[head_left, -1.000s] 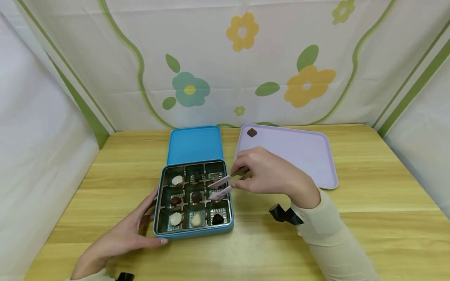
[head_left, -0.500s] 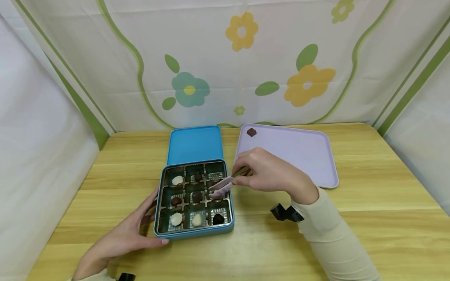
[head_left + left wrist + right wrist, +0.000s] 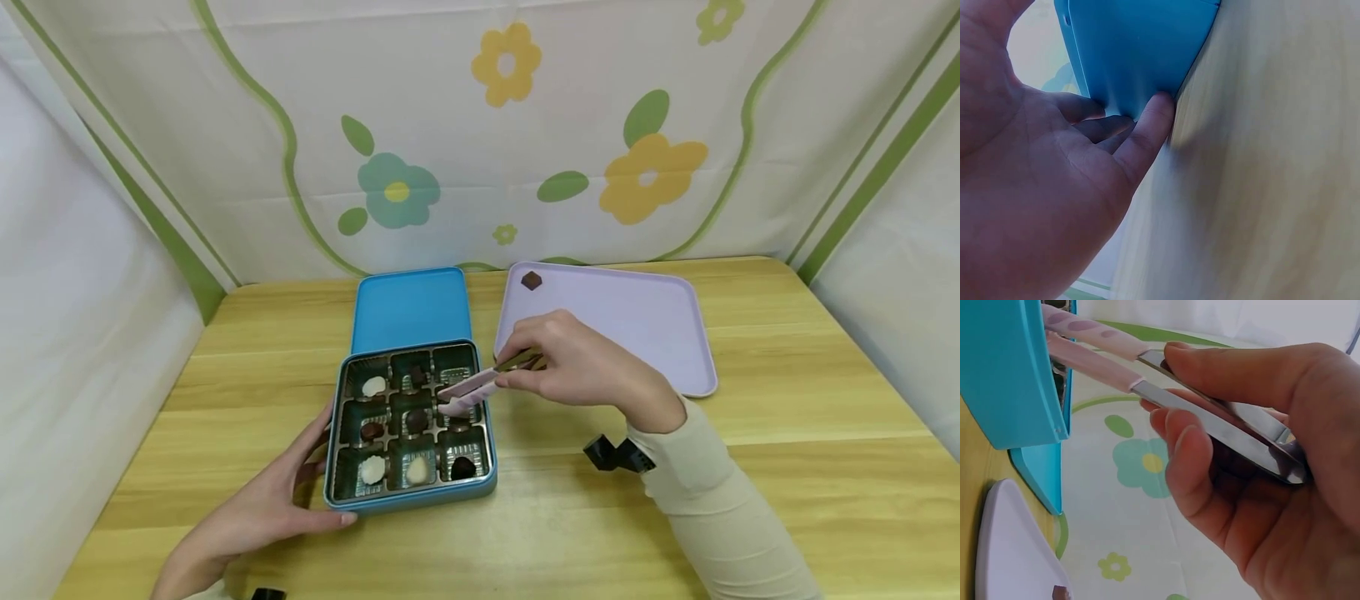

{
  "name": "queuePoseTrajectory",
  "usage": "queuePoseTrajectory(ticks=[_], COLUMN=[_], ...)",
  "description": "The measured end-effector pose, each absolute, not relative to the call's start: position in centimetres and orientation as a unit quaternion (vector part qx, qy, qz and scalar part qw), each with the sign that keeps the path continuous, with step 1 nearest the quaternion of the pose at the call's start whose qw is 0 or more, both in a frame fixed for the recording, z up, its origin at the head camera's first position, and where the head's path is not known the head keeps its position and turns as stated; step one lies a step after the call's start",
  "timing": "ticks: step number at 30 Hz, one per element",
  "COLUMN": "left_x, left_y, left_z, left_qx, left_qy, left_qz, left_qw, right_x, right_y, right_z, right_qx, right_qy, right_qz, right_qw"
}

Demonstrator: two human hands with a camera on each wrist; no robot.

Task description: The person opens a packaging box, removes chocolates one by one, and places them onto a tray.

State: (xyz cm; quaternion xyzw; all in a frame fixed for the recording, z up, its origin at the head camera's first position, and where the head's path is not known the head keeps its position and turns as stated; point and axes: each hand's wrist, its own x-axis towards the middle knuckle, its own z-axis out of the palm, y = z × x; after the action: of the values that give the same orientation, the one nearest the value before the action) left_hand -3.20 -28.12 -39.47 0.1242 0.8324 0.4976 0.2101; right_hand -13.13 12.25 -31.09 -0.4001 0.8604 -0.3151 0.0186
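A blue tin (image 3: 416, 502) holds a divided insert with chocolates in several compartments. My left hand (image 3: 262, 504) rests against its left side, thumb at the front corner; in the left wrist view the extended fingertips touch the blue wall. My right hand (image 3: 573, 358) grips metal tongs (image 3: 1094, 362) with pink tips between thumb and fingers. The tips reach into the middle compartment of the right column, close together, partly covering a dark piece there. Whether they pinch it I cannot tell. A black chocolate (image 3: 462, 468) and a cream one (image 3: 417, 472) lie in the front row.
The blue lid (image 3: 411, 308) lies behind the tin. A lilac tray (image 3: 622, 308) stands at the back right, with one brown chocolate (image 3: 531, 281) in its far left corner. A flowered cloth (image 3: 465, 142) hangs behind the wooden table (image 3: 600, 533).
The tongs' tips have come closer together and reach into the right middle compartment. My left hand stays against the tin. The head view has shifted slightly.
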Motion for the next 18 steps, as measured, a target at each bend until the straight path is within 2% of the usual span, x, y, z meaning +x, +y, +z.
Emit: queuePoseTrajectory(ticks=[7, 18], left_x=[-3.3, -3.5], left_y=[-28.2, -28.5], left_z=[-39.7, -40.2], left_qx=[0.129, 0.106], left_qy=[0.835, 0.841], left_qz=[0.494, 0.477], left_qw=[0.206, 0.23], right_x=[-12.7, -12.0], right_y=[13.3, 14.9], right_z=[-31.5, -32.8], right_qx=[-0.366, -0.301], right_qy=[0.854, 0.849], right_qz=[-0.37, -0.434], right_qw=[0.02, 0.021])
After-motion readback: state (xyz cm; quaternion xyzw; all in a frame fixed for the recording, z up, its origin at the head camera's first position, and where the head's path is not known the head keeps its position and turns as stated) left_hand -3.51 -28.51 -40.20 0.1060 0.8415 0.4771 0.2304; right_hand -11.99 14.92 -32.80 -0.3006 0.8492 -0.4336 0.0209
